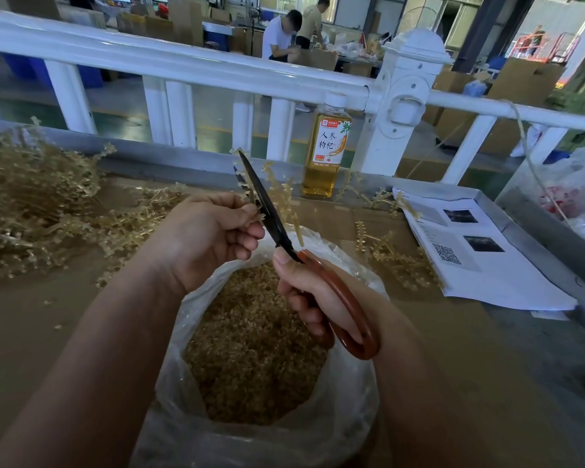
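Nearest you, the bag (348, 410) stands open on the table (48, 315), between your forearms, filled with small tan bits (250, 349).

Above its far rim your left hand (210, 231) has a closed grip: thumb and curled fingers pinch a tan sprig (249, 194), which stands up from the fingertips.

Your right hand (314, 292) has a closed grip on the scissors (277, 224). The fingers pass through the red handle loop and the thumb lies near the pivot. The dark blades point up and away from you. They are slightly parted at the tips, with the sprig between them, just beside the left fingertips.

Left of the hands a pile (31, 197) of uncut sprigs covers the table. A few loose sprigs (395, 255) lie to the right, touching the edge of the papers (480, 258).

Beyond the scissors a bottle (328, 146) of amber liquid stands upright at the table's far edge, against the white rail (183, 62).
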A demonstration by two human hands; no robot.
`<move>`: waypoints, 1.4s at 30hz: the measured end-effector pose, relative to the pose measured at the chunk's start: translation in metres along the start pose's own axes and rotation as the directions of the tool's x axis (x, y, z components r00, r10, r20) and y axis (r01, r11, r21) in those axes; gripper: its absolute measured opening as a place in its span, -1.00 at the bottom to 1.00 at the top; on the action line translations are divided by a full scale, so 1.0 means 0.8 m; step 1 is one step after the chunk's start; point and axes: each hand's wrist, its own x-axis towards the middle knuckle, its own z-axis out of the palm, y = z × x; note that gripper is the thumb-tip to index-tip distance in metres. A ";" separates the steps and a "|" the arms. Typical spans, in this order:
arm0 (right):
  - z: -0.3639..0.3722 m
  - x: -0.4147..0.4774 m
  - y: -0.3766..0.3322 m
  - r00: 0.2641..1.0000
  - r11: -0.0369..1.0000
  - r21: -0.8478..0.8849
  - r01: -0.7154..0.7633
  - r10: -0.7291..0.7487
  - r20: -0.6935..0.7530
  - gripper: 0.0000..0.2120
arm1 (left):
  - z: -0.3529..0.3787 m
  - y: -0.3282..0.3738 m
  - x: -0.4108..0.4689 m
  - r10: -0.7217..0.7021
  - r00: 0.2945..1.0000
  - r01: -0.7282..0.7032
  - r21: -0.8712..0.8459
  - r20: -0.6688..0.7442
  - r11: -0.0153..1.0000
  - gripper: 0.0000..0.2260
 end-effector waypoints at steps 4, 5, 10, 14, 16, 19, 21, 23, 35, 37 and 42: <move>0.002 0.000 -0.001 0.999 0.998 -0.044 -0.034 0.033 -0.019 -0.59 | 0.002 -0.002 0.000 0.006 1.000 -0.006 0.015 -0.018 1.000 -0.79; 0.002 0.001 -0.001 0.999 0.998 -0.062 -0.033 0.032 -0.021 -0.60 | 0.003 -0.003 0.000 0.008 1.000 -0.007 0.017 -0.022 1.000 -0.79; -0.001 0.008 0.003 0.999 0.992 -0.127 -0.023 0.019 -0.033 -0.63 | 0.003 -0.002 0.000 0.007 0.999 -0.007 0.012 -0.034 1.000 -0.78; -0.001 0.007 0.005 1.000 1.000 0.007 0.013 -0.013 0.017 -0.66 | 0.002 -0.002 0.000 0.004 0.999 -0.003 0.006 -0.043 1.000 -0.78; -0.003 0.009 0.006 0.998 0.991 -0.120 0.055 -0.058 -0.026 -0.68 | 0.003 -0.001 0.001 0.010 0.997 -0.009 0.026 -0.073 1.000 -0.79; -0.004 0.012 0.009 0.991 0.967 -0.230 0.108 -0.122 -0.048 -0.68 | 0.005 -0.005 0.005 0.041 0.985 -0.026 0.092 -0.166 0.995 -0.76; -0.003 0.013 0.009 0.991 0.960 -0.259 0.109 -0.125 -0.045 -0.63 | 0.005 -0.008 0.007 0.080 0.971 -0.048 0.144 -0.225 0.988 -0.73; -0.002 0.015 0.009 0.992 0.954 -0.283 0.098 -0.117 -0.051 -0.41 | 0.003 -0.010 0.008 0.134 0.956 -0.084 0.193 -0.261 0.978 -0.78; 0.001 0.014 0.009 0.995 0.912 -0.402 0.077 -0.097 -0.029 -0.41 | -0.015 -0.005 0.011 0.143 0.919 -0.139 0.038 -0.368 0.990 -0.81; -0.001 0.013 0.011 0.994 0.912 -0.402 0.085 -0.105 -0.028 -0.53 | -0.018 -0.005 0.013 0.138 0.906 -0.163 -0.030 -0.401 0.986 -0.81; -0.005 0.014 0.013 0.994 0.906 -0.412 0.094 -0.109 -0.013 -0.54 | -0.019 -0.007 0.016 0.110 0.874 -0.182 -0.109 -0.473 0.977 -0.82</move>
